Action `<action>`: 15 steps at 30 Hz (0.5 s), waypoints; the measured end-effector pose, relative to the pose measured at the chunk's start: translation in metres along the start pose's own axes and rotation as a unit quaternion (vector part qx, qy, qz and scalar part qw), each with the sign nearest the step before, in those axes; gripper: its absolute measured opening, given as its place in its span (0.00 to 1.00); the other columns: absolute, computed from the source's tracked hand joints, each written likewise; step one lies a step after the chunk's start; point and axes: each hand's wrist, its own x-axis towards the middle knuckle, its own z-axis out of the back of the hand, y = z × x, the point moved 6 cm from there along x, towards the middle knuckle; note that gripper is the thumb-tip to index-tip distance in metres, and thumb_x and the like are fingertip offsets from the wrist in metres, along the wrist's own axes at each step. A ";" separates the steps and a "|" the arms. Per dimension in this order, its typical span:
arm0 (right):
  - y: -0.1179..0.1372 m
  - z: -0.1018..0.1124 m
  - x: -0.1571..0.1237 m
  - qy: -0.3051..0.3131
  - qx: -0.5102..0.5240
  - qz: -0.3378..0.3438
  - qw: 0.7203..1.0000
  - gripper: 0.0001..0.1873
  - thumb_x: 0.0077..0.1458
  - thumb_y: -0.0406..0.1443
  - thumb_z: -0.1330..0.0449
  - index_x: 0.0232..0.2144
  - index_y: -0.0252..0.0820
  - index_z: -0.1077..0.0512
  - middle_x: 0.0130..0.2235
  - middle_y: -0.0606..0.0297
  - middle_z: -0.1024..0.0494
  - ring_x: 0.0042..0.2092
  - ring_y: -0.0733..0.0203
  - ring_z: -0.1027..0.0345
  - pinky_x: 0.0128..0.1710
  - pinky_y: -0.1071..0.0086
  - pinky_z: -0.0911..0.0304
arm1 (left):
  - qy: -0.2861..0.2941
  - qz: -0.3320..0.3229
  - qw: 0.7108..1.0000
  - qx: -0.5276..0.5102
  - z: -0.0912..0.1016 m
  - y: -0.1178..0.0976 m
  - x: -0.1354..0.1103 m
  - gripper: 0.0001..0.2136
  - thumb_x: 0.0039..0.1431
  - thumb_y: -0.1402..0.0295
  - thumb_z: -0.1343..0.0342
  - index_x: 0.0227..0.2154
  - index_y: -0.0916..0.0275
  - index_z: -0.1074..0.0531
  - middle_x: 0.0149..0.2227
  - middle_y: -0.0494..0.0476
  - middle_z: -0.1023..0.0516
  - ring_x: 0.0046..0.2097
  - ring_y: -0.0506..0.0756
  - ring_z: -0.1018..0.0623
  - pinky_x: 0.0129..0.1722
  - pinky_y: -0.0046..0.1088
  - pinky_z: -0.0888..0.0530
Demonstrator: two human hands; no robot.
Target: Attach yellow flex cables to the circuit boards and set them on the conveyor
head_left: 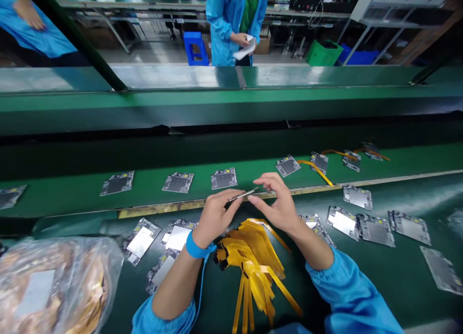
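My left hand [216, 213] wears a blue wrist strap and grips a circuit board [241, 196], seen nearly edge-on above the belt's front edge. Just to its right is my right hand [278, 201], thumb and fingers spread, fingertips close to the board's end; whether they touch it I cannot tell. Below both hands lies a pile of orange flex cables [253, 257] with dark connector ends at the left. Boards with silvery patches lie on the bench on both sides, such as one board [141, 241] at the left and another [343, 222] at the right.
Behind my hands runs a green conveyor belt [152, 199] carrying several boards, some at the right with orange cables. A clear plastic bag [61, 286] fills the bench's left corner. Beyond the metal ledge [181, 78] stands a person [226, 25] in a blue coat holding papers.
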 end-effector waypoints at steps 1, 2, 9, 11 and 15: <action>-0.006 0.000 -0.002 -0.009 0.038 -0.047 0.998 0.15 0.59 0.42 0.34 0.47 0.46 0.26 0.38 0.63 0.25 0.38 0.58 0.31 0.38 0.64 0.35 | -0.035 -0.010 0.999 0.013 0.003 0.001 -0.001 0.09 0.68 0.70 0.44 0.43 0.62 0.19 0.43 0.60 0.14 0.45 0.58 0.15 0.46 0.31 0.20; -0.011 -0.003 -0.004 0.000 0.089 -0.094 0.992 0.16 0.60 0.42 0.35 0.49 0.46 0.27 0.33 0.67 0.27 0.32 0.62 0.34 0.33 0.67 0.37 | -0.059 -0.021 0.998 0.026 0.004 0.001 -0.003 0.09 0.68 0.71 0.43 0.44 0.62 0.19 0.44 0.60 0.14 0.46 0.57 0.15 0.48 0.31 0.20; -0.017 -0.035 -0.013 0.084 0.368 -0.250 0.892 0.19 0.57 0.43 0.35 0.49 0.45 0.30 0.27 0.73 0.25 0.21 0.70 0.44 0.23 0.72 0.47 | -0.070 -0.106 0.988 0.087 -0.002 -0.004 -0.009 0.13 0.67 0.77 0.46 0.50 0.60 0.22 0.48 0.60 0.16 0.49 0.56 0.17 0.51 0.33 0.20; -0.018 -0.038 -0.013 0.071 0.395 -0.258 0.879 0.16 0.56 0.43 0.34 0.44 0.45 0.30 0.27 0.72 0.24 0.21 0.70 0.43 0.23 0.72 0.46 | -0.067 -0.110 0.987 0.097 -0.004 -0.006 -0.008 0.13 0.67 0.78 0.46 0.49 0.60 0.22 0.48 0.60 0.16 0.49 0.56 0.17 0.51 0.33 0.19; -0.019 -0.038 -0.014 0.054 0.420 -0.264 0.866 0.14 0.55 0.41 0.34 0.40 0.44 0.31 0.28 0.72 0.23 0.21 0.70 0.41 0.23 0.73 0.45 | -0.065 -0.117 0.985 0.109 -0.006 -0.008 -0.009 0.13 0.66 0.78 0.46 0.49 0.61 0.22 0.48 0.61 0.16 0.50 0.57 0.17 0.51 0.34 0.19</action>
